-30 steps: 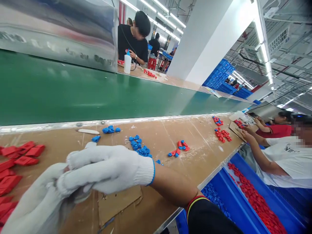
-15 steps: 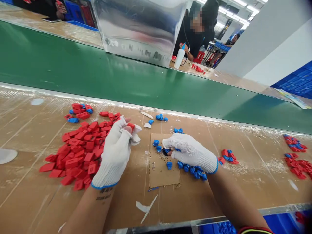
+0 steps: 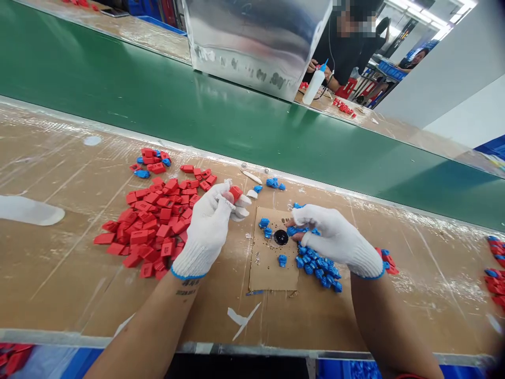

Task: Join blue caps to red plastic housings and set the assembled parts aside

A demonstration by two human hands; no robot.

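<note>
My left hand [image 3: 211, 226], in a white knit glove with bare fingertips, pinches a small red plastic block [image 3: 236, 193] above the table. To its left lies a large heap of red blocks [image 3: 148, 226], several showing slots. My right hand [image 3: 335, 237], gloved alike, has thumb and forefinger closed around a small blue plastic piece [image 3: 292, 230], partly hidden by the fingers. Just left of those fingertips, a round black spot of shiny liquid [image 3: 281, 237] sits on a cardboard sheet [image 3: 272, 279]. A pile of blue pieces [image 3: 321, 268] lies below my right hand.
Beyond the table runs a green belt [image 3: 158, 116], with a metal box [image 3: 256, 47] behind it. A white squeeze bottle [image 3: 314, 87] stands near a co-worker [image 3: 347, 47]. Joined red-and-blue pieces [image 3: 152, 162] lie at far left, more at right. Blue bins sit below the front edge.
My right hand has drawn the blue piece away from the black liquid, to the right and up. My left hand still holds the red block, now more exposed. The view has shifted.
</note>
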